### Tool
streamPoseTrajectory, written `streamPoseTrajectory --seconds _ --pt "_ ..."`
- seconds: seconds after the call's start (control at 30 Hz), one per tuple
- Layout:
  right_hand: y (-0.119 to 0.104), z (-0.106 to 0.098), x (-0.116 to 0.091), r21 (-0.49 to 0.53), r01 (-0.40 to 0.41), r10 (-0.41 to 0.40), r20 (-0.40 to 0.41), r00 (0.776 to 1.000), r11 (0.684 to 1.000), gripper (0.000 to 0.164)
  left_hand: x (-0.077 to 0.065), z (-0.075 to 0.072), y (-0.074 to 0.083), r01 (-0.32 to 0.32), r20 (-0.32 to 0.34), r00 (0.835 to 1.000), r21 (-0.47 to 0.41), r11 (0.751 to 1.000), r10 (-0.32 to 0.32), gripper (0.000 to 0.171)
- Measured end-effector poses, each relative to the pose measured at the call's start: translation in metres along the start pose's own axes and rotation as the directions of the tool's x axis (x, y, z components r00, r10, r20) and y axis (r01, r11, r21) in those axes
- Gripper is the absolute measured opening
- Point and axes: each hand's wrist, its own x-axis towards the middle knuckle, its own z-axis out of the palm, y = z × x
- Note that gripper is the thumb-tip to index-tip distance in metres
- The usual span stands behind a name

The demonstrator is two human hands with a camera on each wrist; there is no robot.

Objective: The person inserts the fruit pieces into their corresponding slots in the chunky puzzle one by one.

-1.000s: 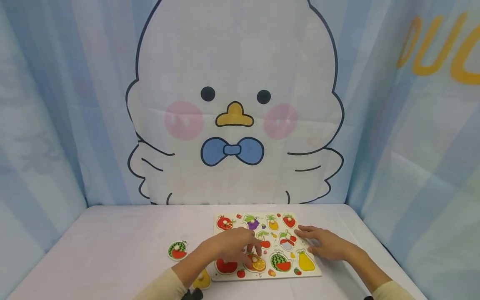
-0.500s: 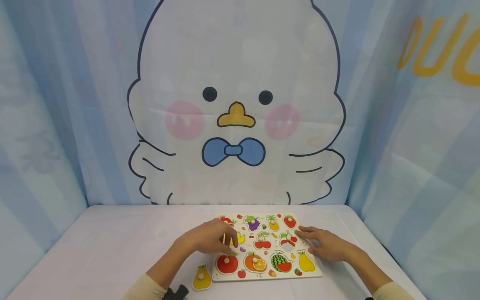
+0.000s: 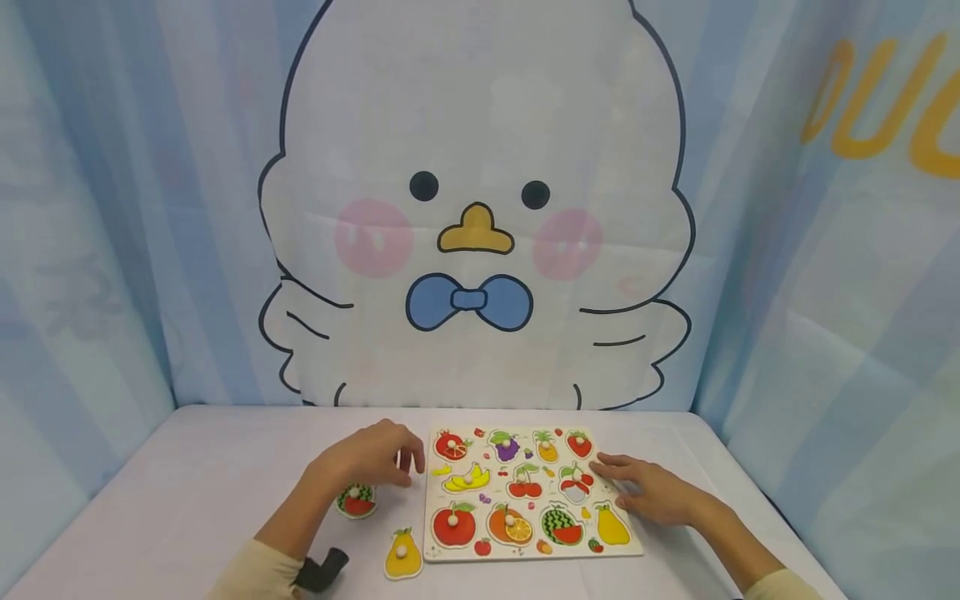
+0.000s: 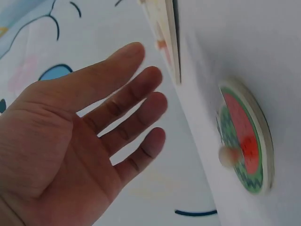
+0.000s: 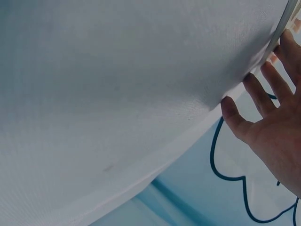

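Note:
In the head view, my left hand (image 3: 375, 454) hovers off the left edge of the wooden fruit puzzle board (image 3: 450, 556). Its fingers are loosely bent and hold nothing. Just below it lies a watermelon puzzle piece (image 3: 356, 502) with a round knob, partly covered by the hand; the left wrist view shows this watermelon piece (image 4: 242, 141) apart from the fingers. Nearer the front, a yellow pear piece (image 3: 403, 557) lies beside the board. My right hand (image 3: 652, 490) rests its fingers at the board's right edge. In the right wrist view, those fingertips (image 5: 229, 106) touch the table and board edge.
Knobbed fruits sit in the board, among them an apple (image 3: 453, 527), an orange (image 3: 510, 527) and bananas (image 3: 467, 478). The board's watermelon (image 3: 561, 525) and pear (image 3: 613, 525) pictures show no knob. A white table (image 3: 225, 483) lies beneath, with a duck-printed curtain (image 3: 465, 367) behind.
My left hand has moved left from the orange, across the apple and bananas, to above the watermelon piece beside the board. The right hand has stayed at the board's edge.

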Motion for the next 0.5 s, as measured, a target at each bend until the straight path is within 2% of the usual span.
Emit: streamPoseTrajectory --seconds 0.1,0.27,0.5 --pt "0.0 0.0 0.0 0.005 -0.019 0.019 -0.011 1.0 1.0 0.056 -0.006 -0.004 -0.01 0.071 0.029 0.997 -0.018 0.997 -0.07 0.017" --pt "-0.002 0.0 -0.001 0.022 -0.02 0.02 -0.005 1.0 1.0 0.056 -0.017 -0.006 -0.025 0.179 0.065 0.982 0.001 0.984 -0.179 0.023" --pt "-0.003 -0.001 -0.003 0.012 0.01 -0.01 -0.005 1.0 1.0 0.056 -0.027 -0.01 -0.033 0.2 0.07 0.977 0.027 0.979 -0.202 0.025"
